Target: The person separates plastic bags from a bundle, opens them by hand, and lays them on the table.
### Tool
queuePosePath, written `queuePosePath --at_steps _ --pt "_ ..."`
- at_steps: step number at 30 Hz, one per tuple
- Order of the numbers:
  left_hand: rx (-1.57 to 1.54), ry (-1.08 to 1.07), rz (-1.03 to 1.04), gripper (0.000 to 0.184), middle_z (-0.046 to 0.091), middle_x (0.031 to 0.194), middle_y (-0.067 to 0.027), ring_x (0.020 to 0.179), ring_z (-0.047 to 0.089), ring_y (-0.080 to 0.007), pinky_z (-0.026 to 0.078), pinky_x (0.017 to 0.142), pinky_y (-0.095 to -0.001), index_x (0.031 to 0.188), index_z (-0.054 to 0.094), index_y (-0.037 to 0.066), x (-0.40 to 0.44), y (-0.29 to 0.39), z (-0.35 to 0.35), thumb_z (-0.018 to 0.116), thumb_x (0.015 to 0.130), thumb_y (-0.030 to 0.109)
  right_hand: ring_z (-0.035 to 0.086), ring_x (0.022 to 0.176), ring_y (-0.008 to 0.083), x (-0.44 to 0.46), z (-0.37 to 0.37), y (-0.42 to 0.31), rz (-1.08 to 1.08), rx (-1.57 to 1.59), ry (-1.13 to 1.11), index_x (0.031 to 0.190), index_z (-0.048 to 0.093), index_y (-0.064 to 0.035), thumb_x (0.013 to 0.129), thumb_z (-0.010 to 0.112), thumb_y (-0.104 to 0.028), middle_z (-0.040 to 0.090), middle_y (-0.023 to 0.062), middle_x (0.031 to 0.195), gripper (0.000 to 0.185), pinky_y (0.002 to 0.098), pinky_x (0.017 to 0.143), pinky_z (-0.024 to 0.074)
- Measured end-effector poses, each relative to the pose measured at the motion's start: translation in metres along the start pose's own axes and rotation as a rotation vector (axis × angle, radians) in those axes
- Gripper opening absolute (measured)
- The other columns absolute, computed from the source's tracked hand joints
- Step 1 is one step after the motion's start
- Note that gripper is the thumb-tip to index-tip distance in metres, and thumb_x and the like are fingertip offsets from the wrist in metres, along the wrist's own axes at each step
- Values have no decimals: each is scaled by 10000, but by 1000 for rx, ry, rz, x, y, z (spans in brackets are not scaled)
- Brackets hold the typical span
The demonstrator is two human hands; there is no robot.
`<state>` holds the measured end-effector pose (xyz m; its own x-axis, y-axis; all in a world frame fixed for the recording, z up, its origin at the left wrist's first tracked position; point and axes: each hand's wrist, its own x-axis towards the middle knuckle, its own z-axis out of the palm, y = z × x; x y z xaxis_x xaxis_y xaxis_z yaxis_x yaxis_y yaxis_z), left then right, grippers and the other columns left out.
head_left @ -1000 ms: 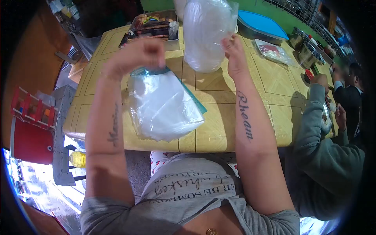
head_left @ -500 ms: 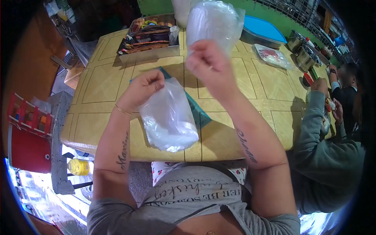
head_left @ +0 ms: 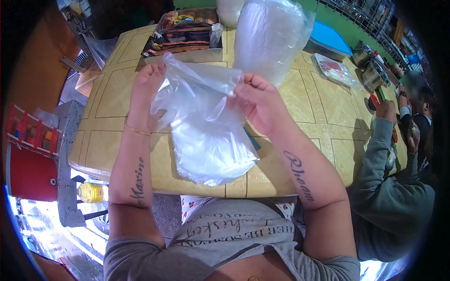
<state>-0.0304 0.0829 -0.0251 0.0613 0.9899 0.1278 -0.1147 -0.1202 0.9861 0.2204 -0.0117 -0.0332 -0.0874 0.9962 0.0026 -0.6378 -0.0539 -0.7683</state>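
Note:
A clear plastic bag (head_left: 197, 82) is stretched between my two hands above the table. My left hand (head_left: 149, 86) is closed on its left edge. With thumb and fingers, my right hand (head_left: 255, 98) pinches its upper right edge. Beneath the held bag lies a flat stack of clear plastic bags (head_left: 213, 154) near the table's front edge. A bit of a teal sheet (head_left: 252, 139) shows from under the stack on the right. Beyond my right hand stands a large, puffed-up clear plastic bag (head_left: 269, 44); what it holds cannot be made out.
A box (head_left: 183, 56) with dark packets sits at the back left of the yellow table (head_left: 112, 136). At the back right are a blue-lidded container (head_left: 330, 40), a packet in clear plastic (head_left: 333, 68) and metal pots (head_left: 373, 77). People sit along the right side, one in a green sleeve (head_left: 382, 154).
My right hand has come down and left from beside the large bag and taken hold of the bag's edge. A bag now spreads between both hands, above the stack.

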Motion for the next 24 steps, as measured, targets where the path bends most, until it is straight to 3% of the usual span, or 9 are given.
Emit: queuePosePath --at_steps 3,7,10,13,16,18,21,24 --pt "-64 33 -46 152 606 861 35 747 553 -45 472 655 -216 912 597 83 -8 2 10 557 990 208 661 838 194 5 -10 -8 56 140 -102 1072 548 -23 894 625 -47 626 70 906 195 297 694 537" --pt "-43 -11 -48 128 613 878 26 767 569 -60 484 670 -227 949 610 88 -2 -6 4 576 977 208 665 845 218 -4 5 -3 41 -123 36 1097 536 19 906 589 -2 619 105 932 200 324 757 567" --pt "195 -43 34 88 601 876 25 804 555 -71 473 716 -234 943 600 75 9 -16 -8 612 950 162 668 835 216 -4 2 0 -42 -260 69 1112 530 45 891 597 30 623 121 926 231 307 739 573" --pt "517 88 418 97 599 937 1 846 550 -92 459 763 -230 976 596 50 9 -9 -6 653 906 87 671 804 210 -4 1 -4 -62 -336 122 1114 530 59 855 630 63 634 135 925 278 288 689 573" --pt "669 113 655 302 615 1012 -73 868 592 -147 481 801 -292 1015 605 32 -30 31 19 768 764 70 675 769 200 -2 -1 -6 -109 -356 110 1081 547 49 822 663 78 653 127 890 285 290 672 576" --pt "730 -224 800 450 591 1114 -116 925 608 -229 493 817 -356 1067 601 44 -45 42 38 807 672 108 676 750 188 -4 0 -6 -143 -358 56 1028 575 26 818 677 68 672 103 854 237 306 690 582" --pt "966 -352 994 395 631 1055 -119 948 618 -300 489 832 -397 1025 629 73 -71 53 79 785 673 160 665 734 166 -8 4 -9 -180 -383 15 985 594 24 793 700 73 665 88 815 225 297 672 571" --pt "1177 -567 564 263 666 953 -140 924 633 -293 490 793 -347 934 657 43 -50 59 79 758 698 102 658 726 154 -8 4 -14 -136 -469 -14 972 603 24 783 724 54 664 76 796 226 289 678 564"
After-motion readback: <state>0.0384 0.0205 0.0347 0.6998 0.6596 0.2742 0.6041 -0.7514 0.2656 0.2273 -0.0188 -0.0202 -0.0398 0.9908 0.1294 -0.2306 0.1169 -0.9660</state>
